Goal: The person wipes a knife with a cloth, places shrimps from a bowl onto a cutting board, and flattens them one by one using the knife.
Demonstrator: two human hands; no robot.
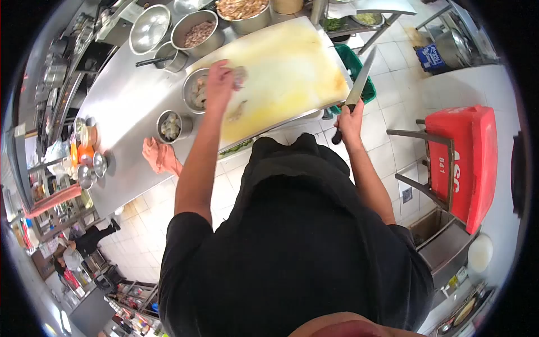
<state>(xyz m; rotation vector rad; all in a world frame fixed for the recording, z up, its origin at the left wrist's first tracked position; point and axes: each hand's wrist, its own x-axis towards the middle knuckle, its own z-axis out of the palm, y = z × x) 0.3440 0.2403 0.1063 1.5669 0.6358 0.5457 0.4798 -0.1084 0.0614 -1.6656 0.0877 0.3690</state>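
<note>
My left hand (219,81) is over the left part of the cutting board (281,67), beside the rim of a metal bowl (186,98). Its fingers are closed on a pale, translucent shrimp (240,77), blurred by motion. More peeled shrimp (199,92) lie in that bowl, partly hidden by my hand. Pale shrimp pieces (237,111) rest on the board below my left hand. My right hand (351,122) grips the handle of a long kitchen knife (361,81) at the board's right edge, blade pointing up and away. A small metal pot (169,138) holding pale pieces stands left of my forearm.
A pinkish crumpled thing (160,155) lies at the steel table's near edge. Pots of chopped meat (197,35) and sliced food (241,8) stand at the back. A green bin (369,90) is under the knife. A red container (463,168) stands right; another person (87,241) is far left.
</note>
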